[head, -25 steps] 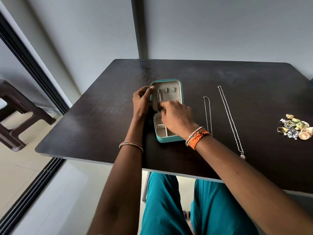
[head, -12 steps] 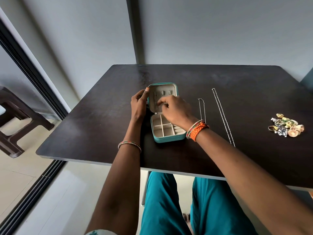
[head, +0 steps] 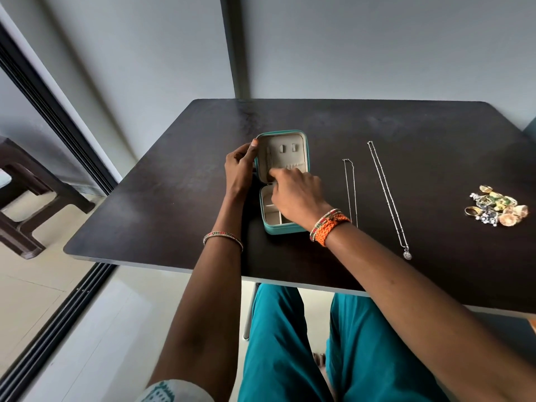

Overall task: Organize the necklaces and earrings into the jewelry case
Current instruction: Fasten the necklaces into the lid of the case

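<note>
A teal jewelry case lies open on the dark table, its beige lid standing up. My left hand grips the lid's left edge, thumb on the rim. A thin chain necklace hangs inside the lid at the left. My right hand reaches over the tray, its curled fingertips pinching the chain's lower end by the lid pocket. A short silver necklace and a long one with a pendant lie stretched out to the right. Several earrings sit heaped far right.
The table's front edge runs just above my teal-clad knees. A dark stool stands on the floor to the left, beyond a sliding-door track. Grey walls close off the back of the table.
My right hand has dropped from the lid's middle to its lower edge, along the hanging chain. My left hand keeps its hold on the lid. The view shifted slightly.
</note>
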The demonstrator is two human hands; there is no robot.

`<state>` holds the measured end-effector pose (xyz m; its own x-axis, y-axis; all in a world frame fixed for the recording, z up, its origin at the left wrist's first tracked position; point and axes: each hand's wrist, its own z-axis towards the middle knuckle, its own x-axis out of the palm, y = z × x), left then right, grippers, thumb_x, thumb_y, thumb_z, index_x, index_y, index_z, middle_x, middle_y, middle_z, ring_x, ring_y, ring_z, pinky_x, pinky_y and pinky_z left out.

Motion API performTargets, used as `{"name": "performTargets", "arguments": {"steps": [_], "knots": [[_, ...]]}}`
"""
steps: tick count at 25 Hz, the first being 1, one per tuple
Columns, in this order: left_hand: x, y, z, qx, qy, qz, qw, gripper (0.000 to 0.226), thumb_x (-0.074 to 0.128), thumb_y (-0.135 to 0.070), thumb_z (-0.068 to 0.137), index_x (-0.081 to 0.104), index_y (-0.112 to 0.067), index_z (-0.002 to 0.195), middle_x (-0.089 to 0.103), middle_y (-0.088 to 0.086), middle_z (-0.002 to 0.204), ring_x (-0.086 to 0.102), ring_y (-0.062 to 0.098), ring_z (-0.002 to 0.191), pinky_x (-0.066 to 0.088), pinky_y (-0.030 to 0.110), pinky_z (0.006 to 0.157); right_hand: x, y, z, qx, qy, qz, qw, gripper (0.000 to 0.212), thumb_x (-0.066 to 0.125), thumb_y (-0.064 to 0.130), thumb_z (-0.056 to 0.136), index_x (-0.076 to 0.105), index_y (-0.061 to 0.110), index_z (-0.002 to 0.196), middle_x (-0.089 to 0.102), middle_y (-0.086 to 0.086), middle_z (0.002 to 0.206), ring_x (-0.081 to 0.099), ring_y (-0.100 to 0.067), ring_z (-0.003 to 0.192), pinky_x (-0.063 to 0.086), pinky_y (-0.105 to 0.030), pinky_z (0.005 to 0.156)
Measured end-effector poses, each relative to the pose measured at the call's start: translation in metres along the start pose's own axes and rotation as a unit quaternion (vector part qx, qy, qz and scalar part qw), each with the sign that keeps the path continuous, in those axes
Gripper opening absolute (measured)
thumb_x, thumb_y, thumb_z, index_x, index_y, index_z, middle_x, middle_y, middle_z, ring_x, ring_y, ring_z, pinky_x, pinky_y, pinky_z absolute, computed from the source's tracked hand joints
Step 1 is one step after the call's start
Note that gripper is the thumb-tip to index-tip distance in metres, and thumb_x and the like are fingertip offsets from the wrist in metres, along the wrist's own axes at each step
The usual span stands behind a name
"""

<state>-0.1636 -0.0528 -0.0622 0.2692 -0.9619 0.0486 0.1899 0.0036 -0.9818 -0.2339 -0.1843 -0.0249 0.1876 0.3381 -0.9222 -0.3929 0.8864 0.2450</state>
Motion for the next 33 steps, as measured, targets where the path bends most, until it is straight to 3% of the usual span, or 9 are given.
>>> {"name": "performTargets", "arguments": {"steps": [7,12,14,16,20,22,25,30,33], "knots": [[0.0,-0.001,-0.001,-0.007,-0.012,0.035,0.999,0.037,0.058,-0.055,0.079,0.072,-0.023,0.07,0.062,0.001,0.071,0.057,0.021,0.074,0.05,0.044,0.066,-0.008,0.001,0.001,0.022,0.057,0.012,0.998,0.034,0.045,0.013,0.09,0.057,0.015,0.123,0.064,-0.013,0.115,0.061,-0.034,0.105,0.046,-0.04,0.082],[0.008,-0.008,-0.007,0.003,-0.005,0.113,0.994,0.039,0.051,-0.046,0.092,0.065,-0.024,0.063,0.052,-0.013,0.056,0.044,0.008,0.062,0.038,0.029,0.062,-0.021,0.0,0.0,0.012,0.059,0.009,0.998,0.033,0.048,0.019,0.089,0.062,0.021,0.119,0.065,-0.011,0.116,0.061,-0.035,0.105,0.047,-0.038,0.083],[0.01,-0.006,-0.009,0.01,0.007,0.142,0.99,0.033,0.047,-0.039,0.097,0.067,-0.019,0.08,0.061,-0.008,0.07,0.049,0.002,0.065,0.042,0.023,0.062,-0.03,-0.003,-0.003,0.006,0.008,0.044,0.999,0.031,0.05,0.02,0.087,0.066,0.023,0.113,0.068,-0.01,0.111,0.064,-0.034,0.1,0.05,-0.038,0.082],[0.008,-0.003,-0.007,0.008,0.002,0.135,0.991,0.04,0.048,-0.045,0.093,0.067,-0.011,0.106,0.069,0.0,0.095,0.061,0.006,0.082,0.052,0.027,0.078,-0.042,-0.013,-0.007,0.017,-0.049,0.073,0.996,0.027,0.052,0.02,0.085,0.07,0.024,0.104,0.072,-0.009,0.099,0.066,-0.033,0.091,0.052,-0.036,0.077],[0.012,-0.026,-0.012,0.013,-0.003,0.175,0.984,0.048,0.058,-0.026,0.091,0.048,-0.015,0.137,0.06,0.001,0.122,0.058,0.015,0.108,0.048,0.035,0.097,-0.069,-0.074,-0.004,0.073,-0.116,0.097,0.986,0.023,0.053,0.02,0.081,0.074,0.024,0.091,0.073,-0.001,0.093,0.066,-0.026,0.091,0.051,-0.031,0.075],[0.023,-0.043,-0.012,0.1,-0.015,0.242,0.965,0.048,0.057,-0.025,0.088,0.05,-0.016,0.135,0.058,0.002,0.13,0.054,0.018,0.117,0.044,0.035,0.101,-0.073,-0.116,0.005,0.094,-0.1,0.069,0.988,0.023,0.055,0.021,0.084,0.073,0.028,0.095,0.07,-0.001,0.103,0.06,-0.026,0.104,0.045,-0.034,0.085],[0.057,-0.068,-0.017,0.191,0.016,0.278,0.941,0.044,0.048,-0.026,0.08,0.061,-0.019,0.121,0.067,-0.001,0.118,0.058,0.019,0.114,0.044,0.037,0.101,-0.063,-0.159,0.019,0.135,-0.052,0.005,0.99,0.022,0.055,0.026,0.089,0.071,0.034,0.103,0.063,0.003,0.117,0.045,-0.026,0.12,0.027,-0.036,0.089],[0.111,-0.068,-0.022,0.238,0.095,0.372,0.892,0.037,0.05,-0.006,0.083,0.068,-0.021,0.112,0.068,0.0,0.117,0.055,0.024,0.116,0.041,0.034,0.1,-0.037,-0.172,0.032,0.145,-0.017,-0.005,0.989,0.02,0.054,0.034,0.091,0.069,0.038,0.102,0.057,0.004,0.125,0.036,-0.023,0.127,0.021,-0.039,0.095],[0.123,-0.056,-0.018,0.222,0.112,0.39,0.887,0.039,0.049,-0.002,0.083,0.068,-0.023,0.11,0.069,-0.001,0.116,0.056,0.023,0.116,0.041,0.037,0.101,-0.028,-0.17,0.039,0.134,-0.001,-0.019,0.991,0.019,0.056,0.038,0.089,0.07,0.038,0.102,0.054,0.002,0.129,0.035,-0.024,0.128,0.021,-0.042,0.097]]}}
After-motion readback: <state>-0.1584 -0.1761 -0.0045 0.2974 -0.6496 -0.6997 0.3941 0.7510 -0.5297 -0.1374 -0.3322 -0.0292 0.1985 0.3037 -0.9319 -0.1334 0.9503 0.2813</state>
